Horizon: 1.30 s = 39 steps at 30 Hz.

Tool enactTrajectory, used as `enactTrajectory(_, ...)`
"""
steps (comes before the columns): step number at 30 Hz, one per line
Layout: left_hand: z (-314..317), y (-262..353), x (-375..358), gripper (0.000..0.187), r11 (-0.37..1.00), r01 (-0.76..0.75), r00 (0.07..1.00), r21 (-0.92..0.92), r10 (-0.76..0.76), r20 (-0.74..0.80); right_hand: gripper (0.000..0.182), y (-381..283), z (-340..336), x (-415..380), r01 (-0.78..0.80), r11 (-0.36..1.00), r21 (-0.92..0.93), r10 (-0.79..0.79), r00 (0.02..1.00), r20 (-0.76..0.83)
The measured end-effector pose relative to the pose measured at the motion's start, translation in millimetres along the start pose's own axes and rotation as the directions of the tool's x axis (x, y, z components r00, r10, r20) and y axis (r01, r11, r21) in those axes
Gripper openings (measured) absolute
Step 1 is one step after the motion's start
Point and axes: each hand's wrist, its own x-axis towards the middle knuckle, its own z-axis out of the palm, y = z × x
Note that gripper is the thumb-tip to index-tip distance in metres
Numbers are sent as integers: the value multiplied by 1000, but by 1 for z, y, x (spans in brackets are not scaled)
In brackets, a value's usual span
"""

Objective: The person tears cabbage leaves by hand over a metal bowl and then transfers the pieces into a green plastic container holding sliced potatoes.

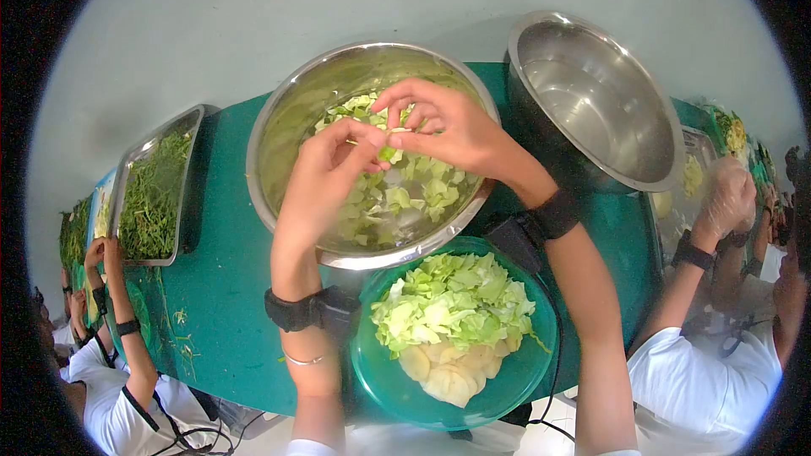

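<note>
Both hands are raised over a large steel bowl that holds torn pale green leaves in water. My left hand and my right hand meet at the fingertips, pinching a small piece of green leaf between them. Just below the bowl, close to my wrists, a green plastic basin holds a heap of torn leaves and pale round slices.
An empty steel bowl stands tilted at the upper right. At the left is a steel tray of thin green stems. Other people's hands and arms work at both sides, near a second tray on the right. A black cable runs beside the basin.
</note>
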Motion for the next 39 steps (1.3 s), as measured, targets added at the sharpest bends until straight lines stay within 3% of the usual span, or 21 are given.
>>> enactTrajectory(5,-1,-6,0,20,983,-34,998,182,42,-40,34,-3,-1,-1,-103,991,90,98,994,51)
enactTrajectory(11,3,1,-3,16,953,-14,996,304,41,-83,28,-4,-4,-1,-87,996,-3,87,994,70)
enactTrajectory(14,-1,-2,-1,16,953,5,995,303,25,-93,26,11,0,4,140,988,-58,-144,987,-77)
enactTrajectory(17,-4,-6,1,20,899,-92,972,429,175,-159,22,6,0,1,-70,997,-28,66,990,-122)
enactTrajectory(20,-7,-8,2,22,844,-86,951,529,228,-208,22,19,1,-1,-140,943,-301,140,990,-22)
enactTrajectory(23,-10,-14,4,22,857,-31,944,515,193,-266,24,21,5,-8,-146,684,-714,375,911,173)
enactTrajectory(26,-8,-12,4,21,863,-74,937,500,232,-261,32,27,8,-13,-112,590,-800,461,859,220)
enactTrajectory(29,-7,-10,2,21,852,-81,935,517,245,-257,37,1,6,-10,-144,589,-795,593,745,305)
enactTrajectory(32,-8,-11,2,22,841,-93,932,532,261,-250,39,8,6,-7,-82,631,-771,594,691,413)
enactTrajectory(35,-5,-7,1,23,856,-68,934,512,235,-268,38,6,5,-3,-67,663,-745,565,697,441)
enactTrajectory(39,-7,-11,1,22,852,-89,940,516,243,-238,35,25,4,-10,-47,731,-681,381,856,350)
